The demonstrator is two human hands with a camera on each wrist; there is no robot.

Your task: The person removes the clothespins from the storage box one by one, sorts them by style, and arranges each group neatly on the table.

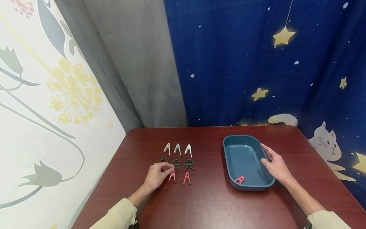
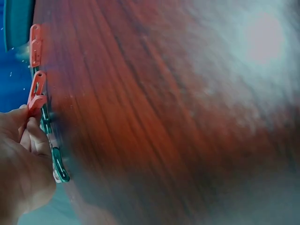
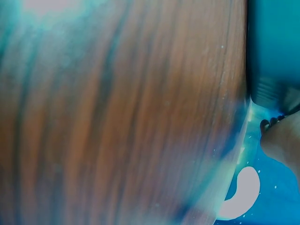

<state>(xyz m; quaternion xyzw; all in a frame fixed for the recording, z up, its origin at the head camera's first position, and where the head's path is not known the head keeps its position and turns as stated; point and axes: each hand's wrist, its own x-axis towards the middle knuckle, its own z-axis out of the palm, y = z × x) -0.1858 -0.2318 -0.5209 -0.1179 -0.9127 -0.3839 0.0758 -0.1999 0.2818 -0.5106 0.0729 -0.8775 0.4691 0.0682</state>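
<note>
With thumb and fingertips, my left hand [image 1: 158, 175] pinches the top of a pink clothes peg [image 1: 172, 177] at the table; the left wrist view shows this peg [image 2: 37, 89] at the fingertips. Right of it lies another pink peg [image 1: 186, 178]. Behind are several dark green clips [image 1: 188, 164], one partly covered by my left hand, and a row of three pale pegs [image 1: 177, 149]. My right hand [image 1: 275, 165] grips the right rim of a blue plastic basin [image 1: 243, 187], thumb over the edge. A pink peg [image 1: 240, 179] lies inside, near the front left corner.
The dark red wooden table [image 1: 206, 206] has rounded back corners. A grey curtain [image 1: 137, 63] and a blue star-patterned curtain [image 1: 228, 63] hang behind it. A white floral panel [image 1: 43, 127] stands along the left side.
</note>
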